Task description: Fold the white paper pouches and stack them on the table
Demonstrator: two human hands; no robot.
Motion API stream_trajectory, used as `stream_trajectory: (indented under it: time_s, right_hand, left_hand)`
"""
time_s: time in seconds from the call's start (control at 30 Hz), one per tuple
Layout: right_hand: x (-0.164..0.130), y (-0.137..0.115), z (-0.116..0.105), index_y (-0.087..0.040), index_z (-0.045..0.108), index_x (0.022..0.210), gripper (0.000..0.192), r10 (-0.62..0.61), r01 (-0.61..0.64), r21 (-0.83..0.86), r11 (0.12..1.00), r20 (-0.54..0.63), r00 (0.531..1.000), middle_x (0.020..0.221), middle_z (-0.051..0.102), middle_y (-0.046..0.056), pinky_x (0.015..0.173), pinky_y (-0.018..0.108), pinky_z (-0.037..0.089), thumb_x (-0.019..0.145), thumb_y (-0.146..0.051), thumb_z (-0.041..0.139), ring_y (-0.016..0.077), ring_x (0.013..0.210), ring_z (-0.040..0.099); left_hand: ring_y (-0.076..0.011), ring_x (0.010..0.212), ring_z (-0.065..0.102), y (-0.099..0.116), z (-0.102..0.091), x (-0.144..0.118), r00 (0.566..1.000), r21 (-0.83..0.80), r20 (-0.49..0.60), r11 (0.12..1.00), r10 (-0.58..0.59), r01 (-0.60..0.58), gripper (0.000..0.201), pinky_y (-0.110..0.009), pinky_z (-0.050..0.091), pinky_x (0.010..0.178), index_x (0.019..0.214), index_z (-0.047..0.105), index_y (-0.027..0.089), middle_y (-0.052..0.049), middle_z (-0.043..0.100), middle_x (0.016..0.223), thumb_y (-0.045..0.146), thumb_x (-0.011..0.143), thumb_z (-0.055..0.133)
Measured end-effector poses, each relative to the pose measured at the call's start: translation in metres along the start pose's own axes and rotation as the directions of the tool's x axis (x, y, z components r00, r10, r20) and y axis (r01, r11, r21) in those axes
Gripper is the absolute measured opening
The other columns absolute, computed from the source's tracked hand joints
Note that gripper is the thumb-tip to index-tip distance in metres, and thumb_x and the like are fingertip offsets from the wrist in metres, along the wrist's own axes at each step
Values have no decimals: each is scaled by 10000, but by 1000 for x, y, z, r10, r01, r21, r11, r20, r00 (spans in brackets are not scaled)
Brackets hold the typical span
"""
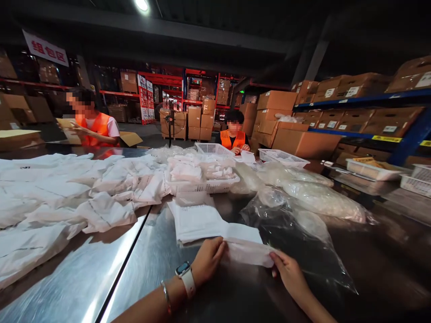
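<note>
My left hand [208, 259], with a watch on the wrist, pinches the left end of a thin white translucent bag [248, 252]. At its right end my right hand [288, 268] grips the same bag between thumb and fingers, so it stretches between both hands above the metal table [148, 273]. Just behind it lies a white sheet or flat packet [243, 232], partly covered by the bag. A stack of flat white bags [195, 217] lies beyond my left hand, with faint dark print on top.
Filled white bags [101, 208] spread over the left side. A white basket [205, 185] holds more white packets. Clear plastic bags [316, 193] lie at right. Two people in orange vests [101, 128] work across the table. Shelves with cartons [392, 121] stand at right.
</note>
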State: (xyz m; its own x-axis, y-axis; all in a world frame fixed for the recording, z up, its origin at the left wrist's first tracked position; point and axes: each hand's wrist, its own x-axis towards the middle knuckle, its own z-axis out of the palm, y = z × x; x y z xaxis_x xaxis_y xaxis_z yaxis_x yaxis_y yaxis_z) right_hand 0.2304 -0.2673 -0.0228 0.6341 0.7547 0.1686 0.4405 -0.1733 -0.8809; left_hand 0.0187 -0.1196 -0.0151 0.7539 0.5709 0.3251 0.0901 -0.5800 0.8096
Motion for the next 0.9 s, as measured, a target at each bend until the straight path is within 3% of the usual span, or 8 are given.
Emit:
stream_trajectory:
  time_s: [0.07,0.17,0.37,0.5,0.63,0.9]
  right_hand:
    - [0,-1,8,-207,543,575,597,75,-74,47,996,-26,997,484,504,-18,410,266,374,632,-797,470,125,370,440]
    - [2,1,17,-217,489,570,586,101,-99,29,995,-64,993,437,413,-48,381,252,310,652,-795,434,109,338,380]
    - [7,2,21,-224,504,571,574,-40,24,-148,989,-107,993,427,418,-21,407,261,337,742,-748,344,146,410,418]
    - [9,1,20,-220,497,532,563,-146,105,-262,959,-142,979,496,526,20,513,276,409,784,-694,328,181,523,508]
    - [10,4,19,-210,581,603,584,-132,91,-271,958,-136,982,590,627,58,562,291,444,789,-693,310,217,593,575]
    - [9,2,20,-200,593,603,622,-132,87,-334,938,-113,985,569,614,65,550,290,433,793,-692,265,201,565,546]
  left_hand:
    - [-179,682,518,-1,7,2,992,-16,-96,996,-87,85,441,-283,381,665,739,511,207,-43,614,733,470,961,235]
    - [-202,699,529,-4,15,5,974,22,-152,985,-168,173,410,-304,361,671,772,493,217,-57,612,756,466,957,226]
    - [-225,707,573,-5,16,7,952,149,-158,946,-264,287,393,-319,353,661,809,529,203,-98,642,785,397,963,225]
    - [-238,737,599,-1,14,5,948,235,-144,921,-283,311,389,-321,358,663,809,548,194,-115,664,809,356,970,233]
    - [-229,743,613,0,13,3,949,257,-132,915,-286,312,389,-311,369,671,812,569,191,-111,680,823,343,977,252]
    - [-206,782,639,6,10,2,939,378,-111,861,-324,342,400,-286,400,692,879,639,160,-109,698,858,280,983,272]
